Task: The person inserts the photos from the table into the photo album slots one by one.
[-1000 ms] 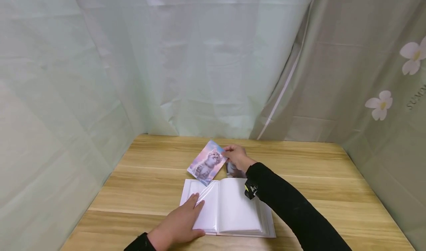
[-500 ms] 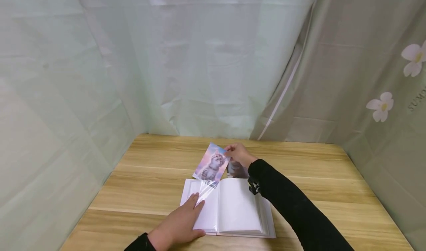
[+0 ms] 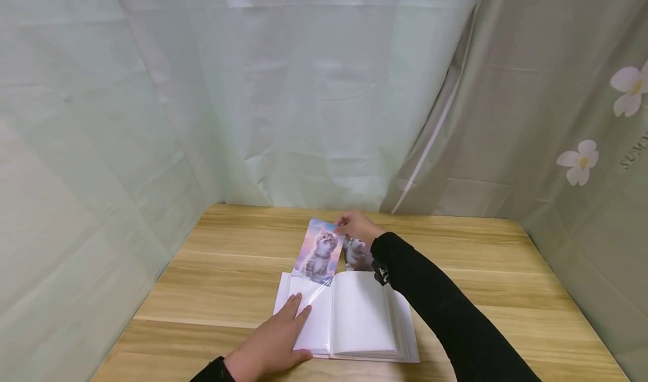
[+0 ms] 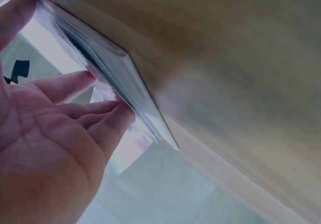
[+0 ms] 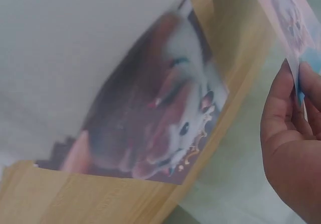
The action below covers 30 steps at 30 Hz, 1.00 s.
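Note:
A photo album [image 3: 364, 314] lies open on the table, its white pages under clear sleeves. My left hand [image 3: 275, 337] rests on the left page, fingers spread and straight; in the left wrist view its fingertips [image 4: 123, 114] press on the page near the edge. My right hand [image 3: 358, 228] pinches the upper right corner of a kitten photo [image 3: 320, 252] with pink and blue background. The photo's lower edge overlaps the top of the left page, at the clear sleeve. The right wrist view shows the thumb and fingers on the photo's corner [image 5: 296, 38].
A second photo [image 5: 165, 113], of a pale animal on a dark ground, lies on the table behind the album, partly covered by the right page. The wooden table [image 3: 202, 292] ends at pale curtains [image 3: 314, 100] behind and on both sides.
The kitten photo has turned from a slant to nearly upright and lined up with the left page. My right hand has shifted slightly with it; my left hand has stayed put.

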Tool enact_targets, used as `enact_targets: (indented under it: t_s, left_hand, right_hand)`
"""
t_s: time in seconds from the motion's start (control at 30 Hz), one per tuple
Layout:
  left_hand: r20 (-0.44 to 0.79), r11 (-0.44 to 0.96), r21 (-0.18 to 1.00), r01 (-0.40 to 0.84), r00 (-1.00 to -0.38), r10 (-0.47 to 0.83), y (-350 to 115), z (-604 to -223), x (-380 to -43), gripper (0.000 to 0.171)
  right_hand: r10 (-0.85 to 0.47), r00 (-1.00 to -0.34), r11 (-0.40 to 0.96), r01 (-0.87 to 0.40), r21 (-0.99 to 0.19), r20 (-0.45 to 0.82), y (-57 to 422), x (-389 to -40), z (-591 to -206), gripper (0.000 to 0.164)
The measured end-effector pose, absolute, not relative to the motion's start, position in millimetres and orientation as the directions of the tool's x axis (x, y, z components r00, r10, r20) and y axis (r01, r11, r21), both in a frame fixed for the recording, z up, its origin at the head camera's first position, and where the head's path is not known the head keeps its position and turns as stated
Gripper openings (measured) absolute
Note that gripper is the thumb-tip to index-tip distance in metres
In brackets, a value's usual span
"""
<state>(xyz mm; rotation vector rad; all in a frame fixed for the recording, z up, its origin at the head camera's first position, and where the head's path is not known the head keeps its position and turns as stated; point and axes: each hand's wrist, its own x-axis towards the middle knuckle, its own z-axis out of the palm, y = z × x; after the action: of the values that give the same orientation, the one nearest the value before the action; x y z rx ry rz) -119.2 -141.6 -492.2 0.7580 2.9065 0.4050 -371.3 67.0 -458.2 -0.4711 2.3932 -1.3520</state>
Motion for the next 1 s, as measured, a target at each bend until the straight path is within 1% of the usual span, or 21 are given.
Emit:
enact_targets:
  t_s: [0.17,0.5,0.7,1.0]
  left_hand:
    - [-0.034,0.841,0.275,0.466,-0.870,0.492,-141.5,-491.6,-118.1,0.085]
    - [-0.045,0.841,0.297,0.452,-0.873,0.485,-142.9,-491.5,-117.8,0.084]
    - [-0.050,0.842,0.313,0.439,-0.878,0.476,-143.8,-492.3,-118.3,0.085]
    - [-0.040,0.842,0.307,0.443,-0.878,0.476,-144.4,-493.1,-118.6,0.086]
  right_hand:
    - [-0.454,-0.878,0.553,-0.142,-0.821,-0.154,59.3,-367.9,-449.3,0.012]
    - [-0.515,-0.840,0.553,-0.172,-0.816,-0.172,49.8,-360.7,-449.9,0.012]
    - [-0.540,-0.822,0.530,-0.169,-0.831,-0.178,45.7,-357.6,-453.1,0.004]
    - [-0.579,-0.790,0.541,-0.187,-0.820,-0.202,43.9,-352.2,-458.1,0.007]
